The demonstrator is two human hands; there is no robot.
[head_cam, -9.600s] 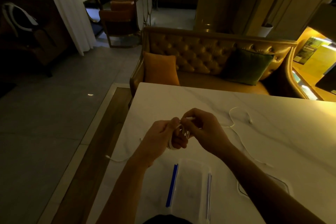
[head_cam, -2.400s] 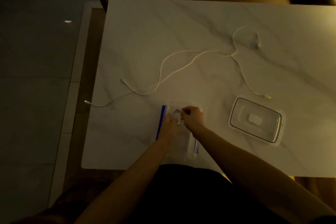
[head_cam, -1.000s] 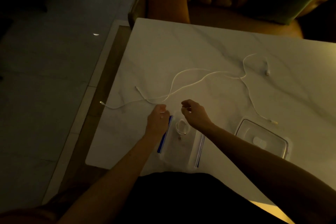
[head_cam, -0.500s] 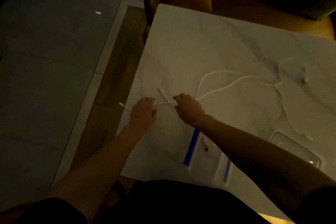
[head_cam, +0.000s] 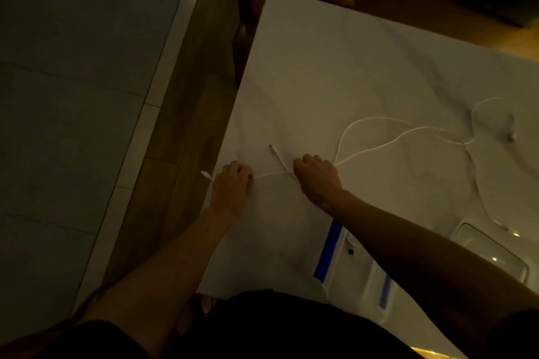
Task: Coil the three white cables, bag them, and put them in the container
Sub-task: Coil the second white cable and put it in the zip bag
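Observation:
Two loose white cables cross the white marble table [head_cam: 320, 67]. My left hand [head_cam: 233, 183] pinches one cable [head_cam: 271, 174] near the table's left edge, and its plug [head_cam: 205, 175] hangs over the edge. My right hand [head_cam: 318, 175] grips the same cable further along, where it crosses the second cable [head_cam: 376, 147], whose plug [head_cam: 271, 147] lies between my hands. A clear zip bag [head_cam: 347, 265] with blue strips lies near me, partly under my right forearm; a coiled cable [head_cam: 351, 245] shows inside it. The clear container [head_cam: 493, 251] stands at the right.
The cables trail right toward a small plug [head_cam: 510, 135] and another end [head_cam: 513, 232] by the container. A wooden chair frame [head_cam: 242, 23] stands past the table's left corner. Grey tiled floor [head_cam: 73, 96] lies to the left.
The coiled cable was laid in the bag and both hands left it. They moved up-left to the loose cables and closed on one. The view swung left and down.

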